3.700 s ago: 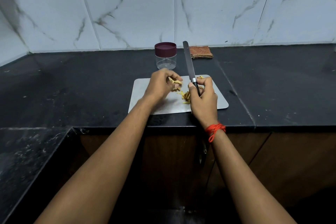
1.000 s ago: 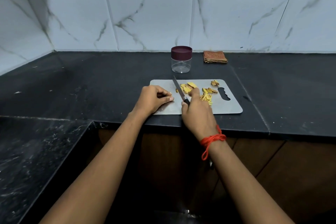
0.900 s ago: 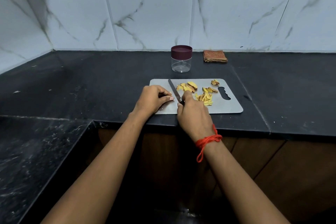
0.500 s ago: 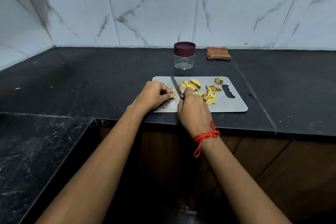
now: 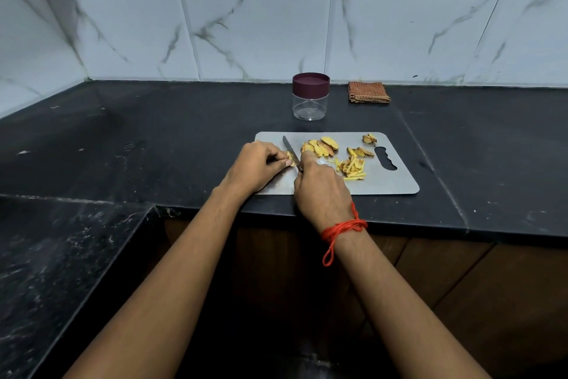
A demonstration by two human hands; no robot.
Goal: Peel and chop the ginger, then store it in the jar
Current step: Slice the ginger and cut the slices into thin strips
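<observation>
- Where it meets the white marbled wall tiles [image 5: 252, 28], the black stone counter [image 5: 153, 139] runs the full width of the view and turns a corner on the left.
- Brown wooden cabinet fronts [image 5: 461, 286] sit below the counter's front edge.
- A grey cutting board [image 5: 390, 182] lies flat near that front edge, its cut-out handle at the right end.
- The left hand [image 5: 256, 166] rests on the board's left part, fingers curled, fingertips pinning a small ginger piece [image 5: 289, 162] against the board.
- The right hand [image 5: 321, 191] is closed around the handle of a knife [image 5: 290, 152], with a red thread [image 5: 341, 229] tied round the wrist.
- A clear jar [image 5: 310, 102] stands upright on the counter just behind the board, looking empty, with its maroon lid [image 5: 310, 83] on.
- A folded brown cloth [image 5: 368, 92] lies by the wall, to the right of the jar and apart from it.
- The knife's blade points away and slightly left, set just beside the left fingertips at the pinned piece.
- Peeled ginger slices [image 5: 321, 146] lie in a loose heap at the board's far middle, just right of the blade.
- Thin ginger strips [image 5: 352, 168] are piled right of the right hand, near the handle slot.
- A few more bits [image 5: 369, 139] sit at the board's far right corner.
</observation>
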